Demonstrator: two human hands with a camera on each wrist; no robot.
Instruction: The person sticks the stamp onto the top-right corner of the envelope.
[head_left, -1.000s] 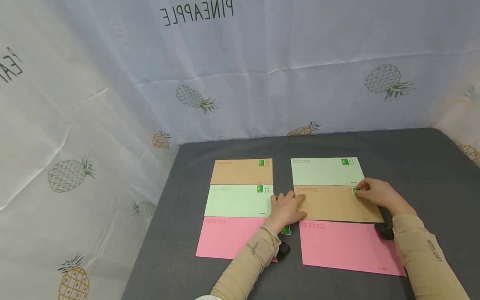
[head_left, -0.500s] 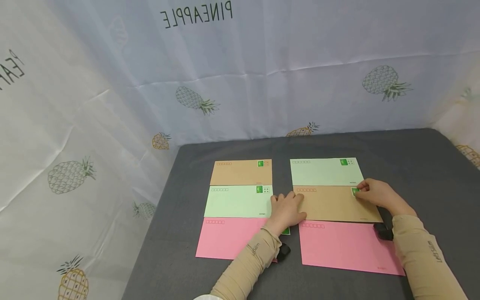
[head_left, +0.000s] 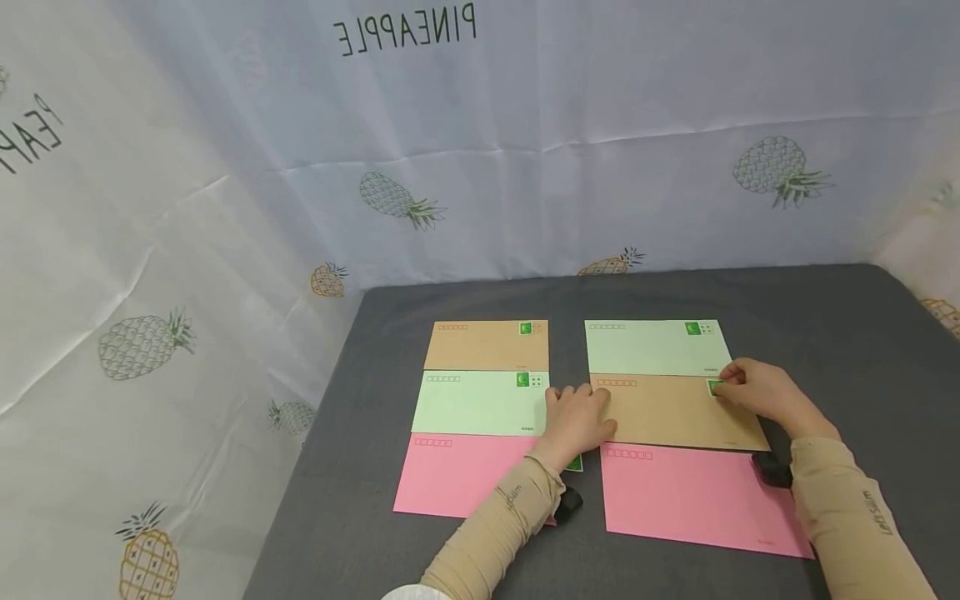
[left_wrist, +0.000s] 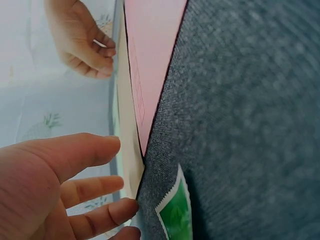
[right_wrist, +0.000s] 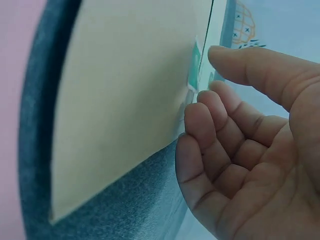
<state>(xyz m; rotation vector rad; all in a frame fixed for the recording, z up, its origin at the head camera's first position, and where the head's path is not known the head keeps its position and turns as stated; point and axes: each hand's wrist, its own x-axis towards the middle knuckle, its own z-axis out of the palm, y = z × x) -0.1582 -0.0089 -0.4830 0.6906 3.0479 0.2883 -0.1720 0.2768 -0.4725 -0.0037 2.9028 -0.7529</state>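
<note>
In the head view my left hand (head_left: 576,423) rests with spread fingers at the left edge of the brown envelope (head_left: 660,412) in the right column. At this envelope's upper right corner, my right hand (head_left: 767,398) has thumb and fingertips right at a small green stamp (head_left: 714,387), covering part of it. The right wrist view shows that stamp (right_wrist: 194,67) lying on the envelope, with a gap between thumb and fingers. Another green stamp (left_wrist: 177,215) lies on the dark cloth below my left hand, partly hidden by it in the head view.
Right column: a green envelope (head_left: 652,348) with a stamp above, a pink envelope (head_left: 697,504) below. Left column: brown (head_left: 480,348) and green (head_left: 476,408) envelopes, both stamped, and a pink envelope (head_left: 457,479) partly under my left forearm. A pineapple-print curtain (head_left: 487,208) hangs behind the table.
Both hands keep nearly the same places on the brown envelope, and its stamp stays in its corner. The whole head view shifts slightly.
</note>
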